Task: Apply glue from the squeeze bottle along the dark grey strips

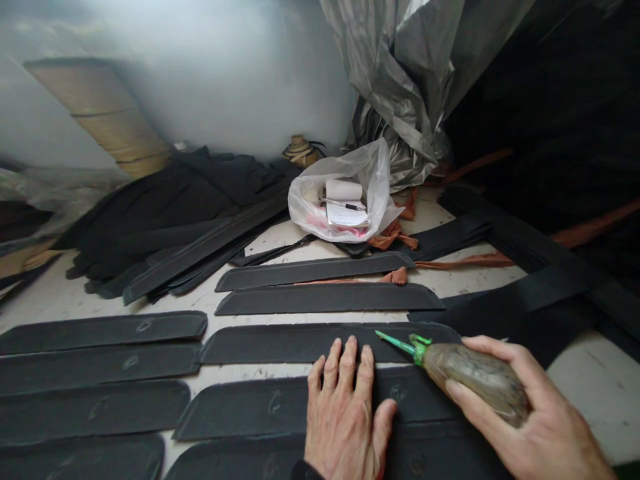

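My left hand point(345, 407) lies flat with its fingers stretched out, across the near strips, fingertips on the edge of a long black strip point(285, 343). In my right hand point(540, 413) is a squeeze glue bottle point(475, 377), brownish and murky, with a thin green nozzle point(397, 343). The nozzle points left, its tip over that same strip; whether it touches cannot be made out. Glue-like ring marks show on a nearer strip point(240, 403), partly under my left hand, and on the strips at the left point(100, 363).
Two more black strips point(325, 298) lie beyond. A white plastic bag point(310, 207) holds papers and a pen. Black fabric pieces point(190, 193) are heaped at the back left, dark bands point(530, 293) at the right. Grey sheeting point(400, 73) hangs behind; a tan roll point(100, 113) leans on the wall.
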`<state>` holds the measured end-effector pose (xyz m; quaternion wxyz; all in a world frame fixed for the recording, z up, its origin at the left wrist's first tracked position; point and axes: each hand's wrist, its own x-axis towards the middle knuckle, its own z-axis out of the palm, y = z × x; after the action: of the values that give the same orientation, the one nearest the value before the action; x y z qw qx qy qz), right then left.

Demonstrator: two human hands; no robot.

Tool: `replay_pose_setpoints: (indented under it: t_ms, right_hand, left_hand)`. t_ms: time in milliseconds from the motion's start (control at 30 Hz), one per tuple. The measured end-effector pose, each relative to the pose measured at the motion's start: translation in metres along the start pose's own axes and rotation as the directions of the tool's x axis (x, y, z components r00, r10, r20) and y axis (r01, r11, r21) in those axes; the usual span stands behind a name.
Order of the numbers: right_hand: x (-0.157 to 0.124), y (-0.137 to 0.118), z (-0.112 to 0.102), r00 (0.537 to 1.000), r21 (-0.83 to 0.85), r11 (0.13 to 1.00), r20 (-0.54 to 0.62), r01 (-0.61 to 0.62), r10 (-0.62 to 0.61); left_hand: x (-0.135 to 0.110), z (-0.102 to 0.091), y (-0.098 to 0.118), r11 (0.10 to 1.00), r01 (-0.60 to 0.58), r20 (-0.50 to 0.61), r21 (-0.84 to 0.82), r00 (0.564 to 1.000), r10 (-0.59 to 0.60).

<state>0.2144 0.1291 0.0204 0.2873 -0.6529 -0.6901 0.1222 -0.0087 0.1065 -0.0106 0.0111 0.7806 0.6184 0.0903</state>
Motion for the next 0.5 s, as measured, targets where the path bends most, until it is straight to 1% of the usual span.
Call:
replay_pose_setpoints:
  t_ms: [100,167,300,400,500]
  right_hand:
    - [-0.0019,-0.0015,-0.0019,0.998,-0.015,0.998,0.022,0.053,-0.053]
    - [-0.0021,-0.0002,-0.0042,0.998,-0.031,0.998,0.028,0.054,-0.053]
    - [0.0023,0.0025,-0.0059,1.0,-0.05,0.999,-0.023,-0.003,0.001]
    - [0.003,0.0032,-0.0024,0.999,0.018,0.999,0.017,-0.051,0.051]
    - [-0.0005,0.0056,0.0015,0.982,0.108,0.978,0.07,-0.181,0.174]
  left_hand:
    - [0.0004,-0.0012,-0.0001,1.0,0.004,0.017,-0.022,1.0,-0.004]
    - [0.0006,-0.0024,-0.0004,1.0,0.001,0.027,-0.029,1.0,0.0]
    - [0.0016,-0.0034,-0.0005,1.0,-0.008,0.023,-0.016,1.0,0.009]
    - [0.0008,-0.001,-0.002,1.0,-0.025,-0.011,0.018,1.0,0.025]
    - [-0.0009,0.0008,-0.0071,0.995,-0.073,-0.043,0.068,0.996,0.076]
